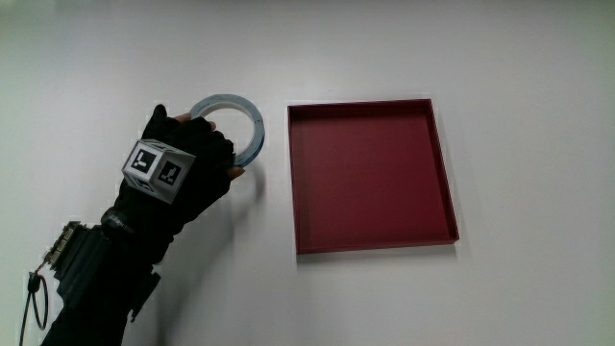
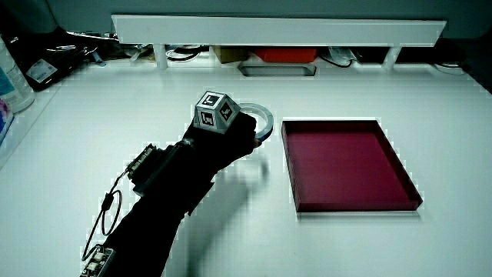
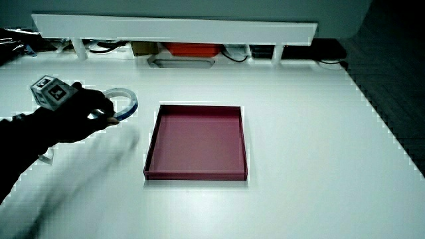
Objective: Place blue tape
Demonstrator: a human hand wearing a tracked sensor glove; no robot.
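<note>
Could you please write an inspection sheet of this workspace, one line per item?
Surface: white table, bare around the things.
Job's things: blue tape, held beside the red tray; nothing lies in the tray.
Clutter: nothing seen on the main area.
Grippers: the hand grasps the tape ring.
Cables: a thin wire loops along the forearm.
Surroundings: low partition with items under it, too unclear to name.

The black-gloved hand (image 1: pixel 183 159) with its patterned cube (image 1: pixel 159 170) facing up has its fingers curled closed on a pale blue tape ring (image 1: pixel 240 104); the forearm (image 1: pixel 101 279) stretches back toward the person.
</note>
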